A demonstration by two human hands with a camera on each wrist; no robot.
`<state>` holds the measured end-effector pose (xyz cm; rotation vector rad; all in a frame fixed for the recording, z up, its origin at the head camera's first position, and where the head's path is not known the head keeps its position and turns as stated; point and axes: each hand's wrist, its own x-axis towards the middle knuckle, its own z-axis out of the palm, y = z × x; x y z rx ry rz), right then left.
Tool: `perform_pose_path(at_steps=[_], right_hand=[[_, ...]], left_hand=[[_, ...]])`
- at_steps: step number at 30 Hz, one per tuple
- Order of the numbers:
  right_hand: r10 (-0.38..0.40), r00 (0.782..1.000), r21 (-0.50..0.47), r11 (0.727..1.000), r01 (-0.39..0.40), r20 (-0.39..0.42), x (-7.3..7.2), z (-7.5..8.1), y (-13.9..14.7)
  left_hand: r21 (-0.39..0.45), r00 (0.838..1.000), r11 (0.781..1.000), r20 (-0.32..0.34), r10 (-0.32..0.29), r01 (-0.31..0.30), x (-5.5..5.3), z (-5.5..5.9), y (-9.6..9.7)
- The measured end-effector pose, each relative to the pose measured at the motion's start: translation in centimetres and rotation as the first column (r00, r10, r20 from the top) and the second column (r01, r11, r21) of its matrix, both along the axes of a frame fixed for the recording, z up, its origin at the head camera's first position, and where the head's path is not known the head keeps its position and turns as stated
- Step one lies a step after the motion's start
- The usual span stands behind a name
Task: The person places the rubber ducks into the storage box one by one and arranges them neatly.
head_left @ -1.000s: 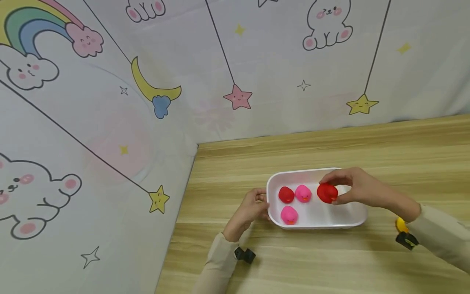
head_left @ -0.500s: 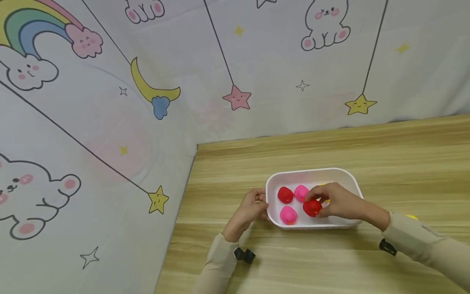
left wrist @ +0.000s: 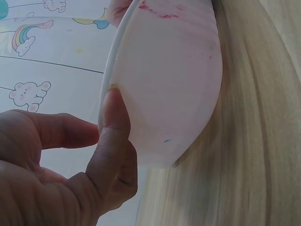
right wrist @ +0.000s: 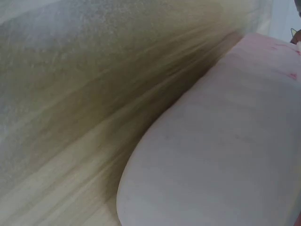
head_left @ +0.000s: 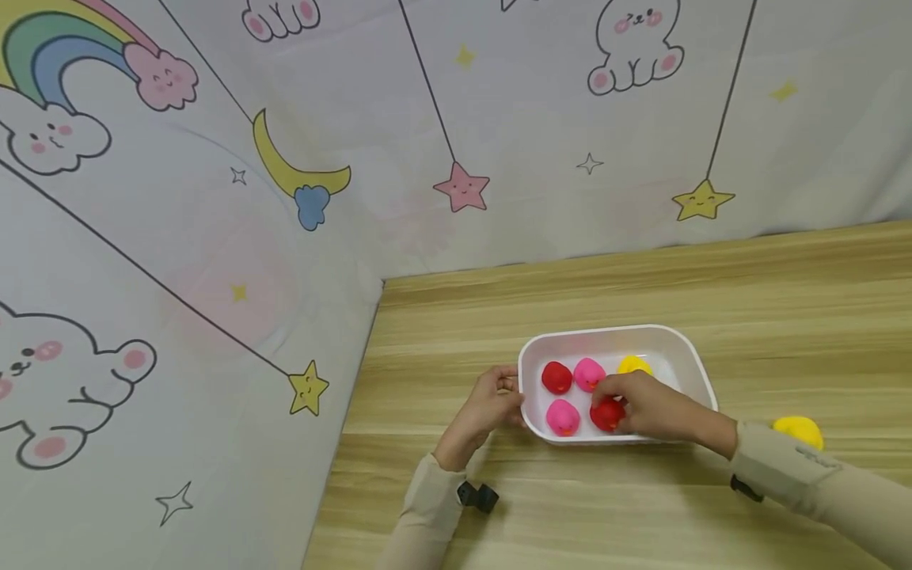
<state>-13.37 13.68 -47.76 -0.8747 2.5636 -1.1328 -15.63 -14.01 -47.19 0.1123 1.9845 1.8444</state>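
In the head view a white plastic bin [head_left: 677, 336] stands on the wooden table. My right hand [head_left: 651, 404] reaches into it and grips a red rubber duck [head_left: 606, 415], low in the bin's near half. Left of that duck sits a pink duck [head_left: 563, 417]; behind are another red duck [head_left: 556, 378], another pink duck [head_left: 589, 374] and a yellow duck [head_left: 634, 365], partly covered by the hand. My left hand [head_left: 492, 404] holds the bin's left end; in the left wrist view its fingers pinch the rim and outer wall [left wrist: 164, 84]. The right wrist view shows only the bin's outer side [right wrist: 211, 141].
Another yellow duck [head_left: 799, 431] lies on the table [head_left: 456, 317] right of the bin, partly behind the right sleeve [head_left: 791, 467]. A printed cloth [head_left: 534, 119] with cartoon bears and stars hangs behind and to the left of the table.
My right hand has moved left and nearer with the red duck, bringing it down beside the near pink duck. The yellow duck in the bin has come into view. My left hand stays put.
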Motion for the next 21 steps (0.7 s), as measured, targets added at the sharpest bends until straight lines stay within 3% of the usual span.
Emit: perform_pose_path(at_steps=[14, 21], right_hand=[[-0.028, 0.996, 0.024, 0.999, 0.031, -0.088, 0.4, 0.3, 0.3], [-0.057, 0.989, 0.022, 0.998, 0.061, -0.139, 0.7, 1.3, 1.3]], left_hand=[[-0.008, 1.0, 1.0, 0.009, 0.011, -0.011, 0.1, 0.1, 0.2], [0.001, 1.0, 1.0, 0.009, 0.01, -0.01, 0.0, 0.0, 0.2]])
